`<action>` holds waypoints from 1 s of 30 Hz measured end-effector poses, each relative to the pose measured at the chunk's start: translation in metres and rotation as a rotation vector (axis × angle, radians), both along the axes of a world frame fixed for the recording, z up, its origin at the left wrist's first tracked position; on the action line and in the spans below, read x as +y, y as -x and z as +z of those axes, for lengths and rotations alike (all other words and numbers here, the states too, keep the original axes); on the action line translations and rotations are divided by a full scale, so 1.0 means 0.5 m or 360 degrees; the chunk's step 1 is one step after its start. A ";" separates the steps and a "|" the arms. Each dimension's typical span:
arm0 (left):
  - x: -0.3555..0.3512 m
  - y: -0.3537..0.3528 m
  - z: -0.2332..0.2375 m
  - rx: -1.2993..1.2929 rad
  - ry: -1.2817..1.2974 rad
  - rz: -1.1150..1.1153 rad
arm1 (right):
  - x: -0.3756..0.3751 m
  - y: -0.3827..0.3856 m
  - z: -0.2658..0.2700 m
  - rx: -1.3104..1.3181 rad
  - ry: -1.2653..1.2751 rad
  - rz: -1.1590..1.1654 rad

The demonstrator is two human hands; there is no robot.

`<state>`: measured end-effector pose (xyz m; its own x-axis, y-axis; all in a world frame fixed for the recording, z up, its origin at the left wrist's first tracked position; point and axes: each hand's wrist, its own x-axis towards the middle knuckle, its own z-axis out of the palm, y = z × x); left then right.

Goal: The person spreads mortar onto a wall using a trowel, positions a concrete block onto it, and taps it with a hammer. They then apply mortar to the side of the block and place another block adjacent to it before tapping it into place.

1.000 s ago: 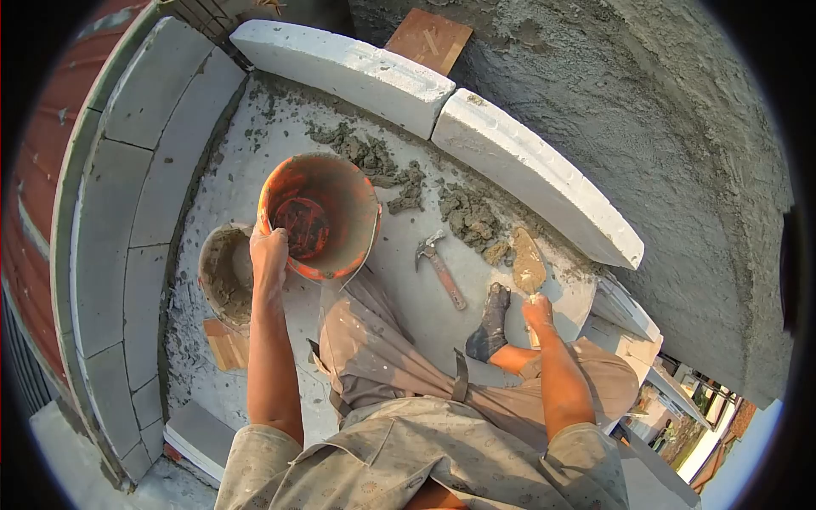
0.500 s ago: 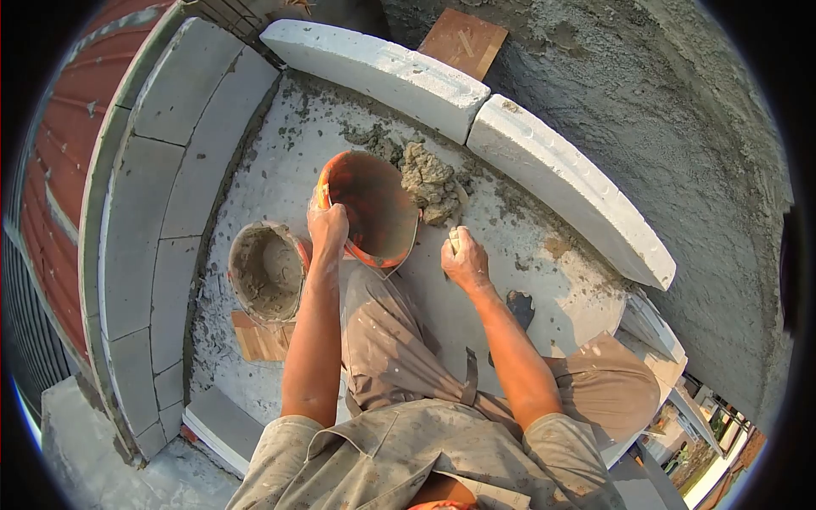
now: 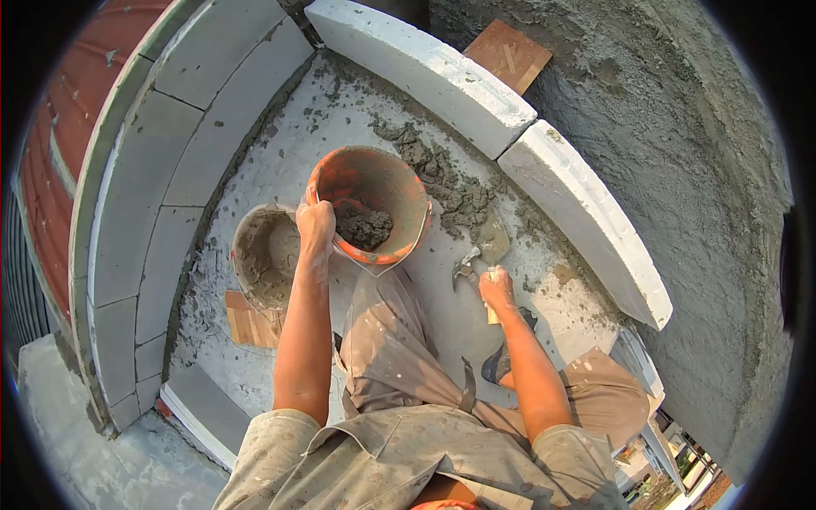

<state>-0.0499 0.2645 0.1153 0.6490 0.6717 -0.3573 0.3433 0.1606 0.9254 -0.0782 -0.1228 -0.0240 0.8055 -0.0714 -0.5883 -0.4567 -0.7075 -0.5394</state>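
My left hand [image 3: 315, 223] is closed on the left rim of an orange bucket [image 3: 410, 191]. The bucket leans with its mouth toward me, and a lump of wet grey mortar [image 3: 364, 225] lies inside. In my right hand [image 3: 497, 289], fingers wrapped round its pale yellow handle, is a trowel [image 3: 493, 240]. Its grey blade points away from me, near the edge of a spread of mortar [image 3: 450, 187] on the floor. A second, mortar-coated bucket [image 3: 265, 255] stands left of my left wrist.
White blocks [image 3: 425, 64] line the far side, with another light block [image 3: 586, 221] to the right. A jointed block wall [image 3: 161, 170] curves along the left. A wooden piece [image 3: 253, 320] lies by the coated bucket. Rough grey plaster [image 3: 680, 170] covers the right, with a brown board [image 3: 508, 57] behind the blocks.
Mortar now shows inside the orange bucket, and the floor heap beside it is lower and more spread out. My right hand has moved right and nearer me, and the trowel blade shows.
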 end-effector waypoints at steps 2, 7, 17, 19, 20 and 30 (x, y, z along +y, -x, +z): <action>-0.006 -0.006 0.012 0.0070 0.0032 0.0047 | 0.122 -0.084 0.024 0.0330 -0.0331 -0.0253; 0.010 -0.005 -0.002 -0.0012 0.0032 -0.0016 | 0.227 -0.208 0.040 -0.0115 -0.0733 0.0007; 0.052 -0.008 -0.023 -0.0082 0.0368 0.0203 | 0.241 -0.161 0.237 -0.1224 -0.0516 0.0720; 0.057 0.000 0.023 -0.0264 0.0244 0.0253 | 0.179 -0.172 0.221 -0.0769 -0.0424 0.0388; 0.058 -0.009 0.042 -0.0358 0.0194 0.0335 | 0.146 -0.177 0.216 -0.0449 -0.0420 0.0259; 0.215 -0.178 -0.014 -0.0256 -0.0897 -0.0114 | 0.397 -0.223 -0.034 0.0270 -0.0830 -0.0240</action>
